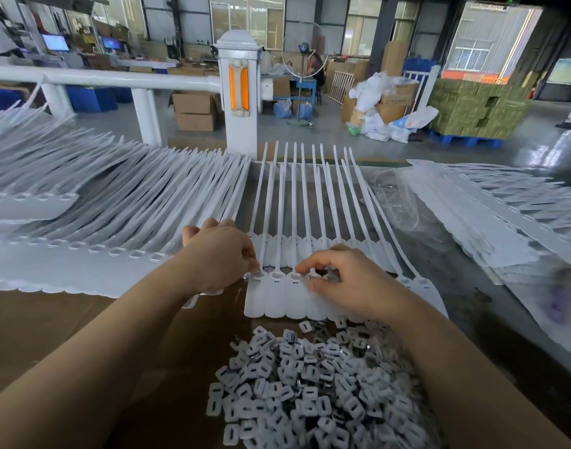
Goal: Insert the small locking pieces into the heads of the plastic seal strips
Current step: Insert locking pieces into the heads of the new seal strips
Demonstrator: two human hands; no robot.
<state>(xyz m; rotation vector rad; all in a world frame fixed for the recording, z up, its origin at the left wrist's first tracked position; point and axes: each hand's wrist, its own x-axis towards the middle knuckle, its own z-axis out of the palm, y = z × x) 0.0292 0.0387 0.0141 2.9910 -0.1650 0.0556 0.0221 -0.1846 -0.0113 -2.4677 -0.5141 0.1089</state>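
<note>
A small grey-white locking piece with a metal insert (255,272) is pinched between the curled fingertips of the left hand (222,254) and held against the head of the leftmost strip in a joined row of white plastic seal strips (277,298). The right hand (345,280) is curled over the row further along, its fingertips pressing on the heads near the middle; whether a piece is held beneath them cannot be told. The row lies flat, with its broad tags toward the person and its thin tails fanned away. Just nearer the person, between the forearms, a loose heap of small square locking pieces (310,380) is spread out, some showing metal clips. For this step to go well, the piece should probably be squared to the pocket before it is pressed, the strip kept flat by the other hand, and pressure applied straight down until it seats flush; a tilted piece is likely to jam. The work is carried on a brown cardboard-covered worktop (67,322). To the left a large stack of white seal strip rows (109,218) is layered, and to the right a second stack of white strip rows (491,215) is seen beside crumpled clear plastic film (397,199). Beyond, a white railing post with an orange reflector (238,92), cardboard boxes (195,111), a standing fan (305,53) and stacked yellow-green cartons on a blue pallet (472,108) are seen on a grey workshop floor.
</note>
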